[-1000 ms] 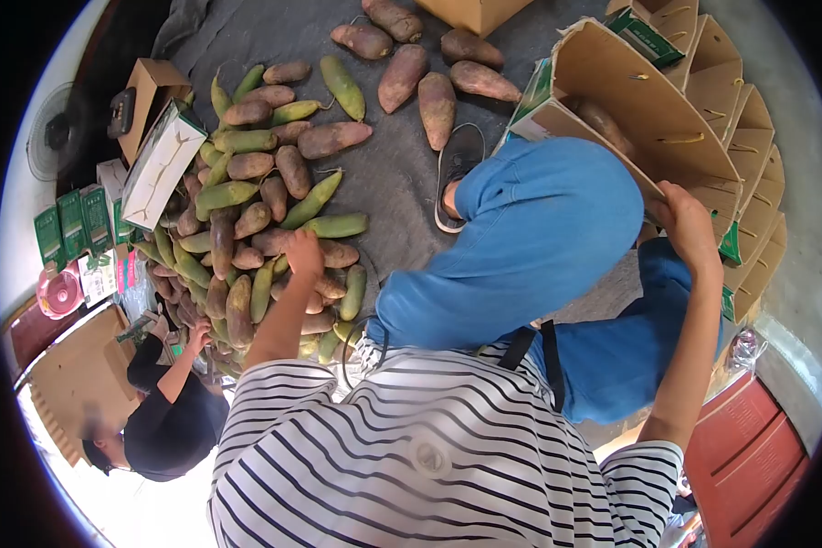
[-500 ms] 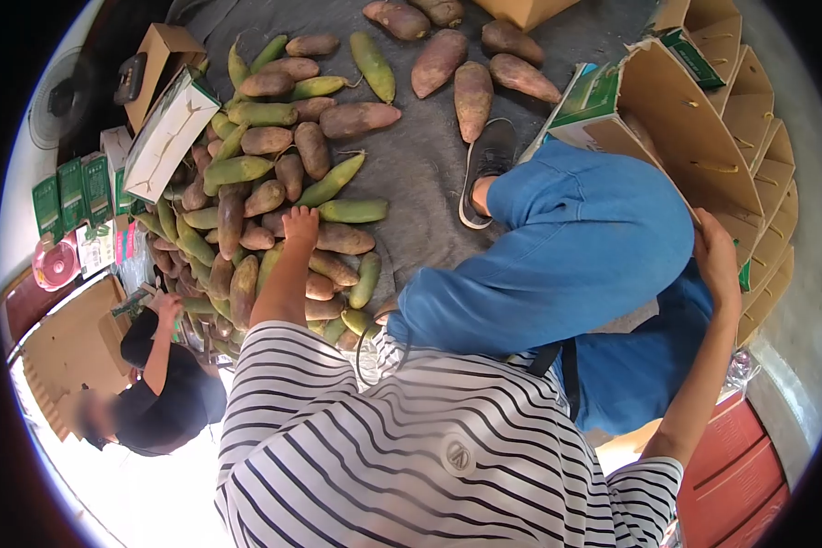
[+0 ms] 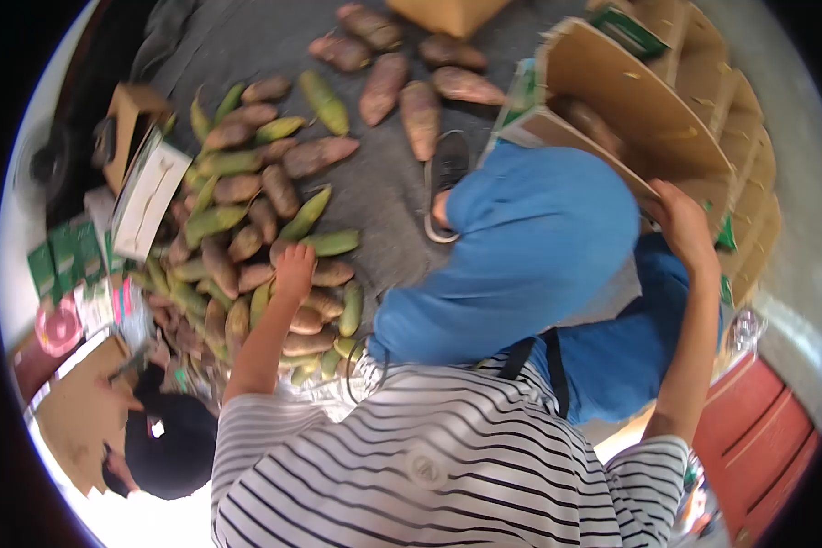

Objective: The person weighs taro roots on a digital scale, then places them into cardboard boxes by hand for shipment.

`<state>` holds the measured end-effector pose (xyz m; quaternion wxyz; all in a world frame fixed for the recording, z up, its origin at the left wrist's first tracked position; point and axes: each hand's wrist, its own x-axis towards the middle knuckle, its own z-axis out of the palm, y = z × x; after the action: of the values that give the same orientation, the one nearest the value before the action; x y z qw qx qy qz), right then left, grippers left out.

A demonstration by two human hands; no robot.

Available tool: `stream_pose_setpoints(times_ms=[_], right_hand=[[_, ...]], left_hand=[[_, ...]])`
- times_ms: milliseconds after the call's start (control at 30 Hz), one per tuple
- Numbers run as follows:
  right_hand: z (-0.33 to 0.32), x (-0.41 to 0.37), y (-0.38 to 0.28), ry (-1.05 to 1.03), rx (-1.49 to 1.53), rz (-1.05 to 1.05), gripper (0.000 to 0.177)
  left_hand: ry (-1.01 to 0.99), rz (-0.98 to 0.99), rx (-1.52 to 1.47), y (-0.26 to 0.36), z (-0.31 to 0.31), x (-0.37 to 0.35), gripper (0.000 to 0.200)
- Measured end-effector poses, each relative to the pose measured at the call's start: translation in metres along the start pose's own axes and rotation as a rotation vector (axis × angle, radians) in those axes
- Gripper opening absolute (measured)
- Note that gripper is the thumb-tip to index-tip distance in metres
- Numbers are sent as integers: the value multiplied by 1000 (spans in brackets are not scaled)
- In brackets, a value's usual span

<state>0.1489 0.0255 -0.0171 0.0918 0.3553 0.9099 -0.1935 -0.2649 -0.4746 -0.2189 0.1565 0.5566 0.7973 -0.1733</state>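
Note:
My left hand (image 3: 294, 268) reaches into a heap of long green vegetables (image 3: 216, 221) and reddish-brown roots (image 3: 321, 155), which look like radishes or sweet potatoes. Its fingers are curled over a reddish-brown root (image 3: 281, 247) at the heap's near right side; the fingertips are partly hidden. At the right, my right hand (image 3: 683, 219) grips the near edge of an open cardboard box (image 3: 630, 87) with a green and white outside. Inside that box lies a reddish root (image 3: 595, 126), partly in shadow.
Several large reddish roots (image 3: 386, 89) lie on the dark ground cloth (image 3: 237, 41) beyond my shoe (image 3: 448, 163). More cardboard boxes (image 3: 749, 146) line the right side. A white box (image 3: 152, 196) stands left of the heap. A co-worker in black (image 3: 169, 443) is at the lower left.
The view has shifted, so the heap and my knee sit further left. The right-hand box leans more open to view, showing a root inside. The co-worker's arm has lowered.

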Motion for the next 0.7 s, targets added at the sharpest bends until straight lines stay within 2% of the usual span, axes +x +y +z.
stream_pose_setpoints(times_ms=[33, 100, 167, 233, 367, 433, 500, 600, 700], right_hand=[[0, -1, -1, 22, -5, 2, 19], [4, -4, 8, 50, -27, -32, 18], [8, -5, 14, 70, -34, -33, 19], [8, -6, 14, 60, -50, -30, 19], [10, -2, 17, 3, -84, 5, 19], [13, -2, 21, -15, -85, 20, 18], [11, -2, 20, -3, -66, 1, 16], [12, -2, 19, 14, -64, 21, 14], [14, -8, 18, 24, -57, 23, 13]], left_hand=[[94, 71, 11, 12, -4, 1, 32], [23, 144, 26, 34, -17, 9, 26], [-137, 172, 91, 45, -11, 18, 24], [-177, 223, 208, 48, 1, 22, 24], [-276, 176, 334, 41, 8, 24, 24], [-99, 242, 344, 21, 18, 10, 26], [-276, 151, 235, 22, 8, 9, 33], [-146, 143, 121, 4, 26, 16, 44], [-314, -194, -197, -7, -16, 44, 49]])
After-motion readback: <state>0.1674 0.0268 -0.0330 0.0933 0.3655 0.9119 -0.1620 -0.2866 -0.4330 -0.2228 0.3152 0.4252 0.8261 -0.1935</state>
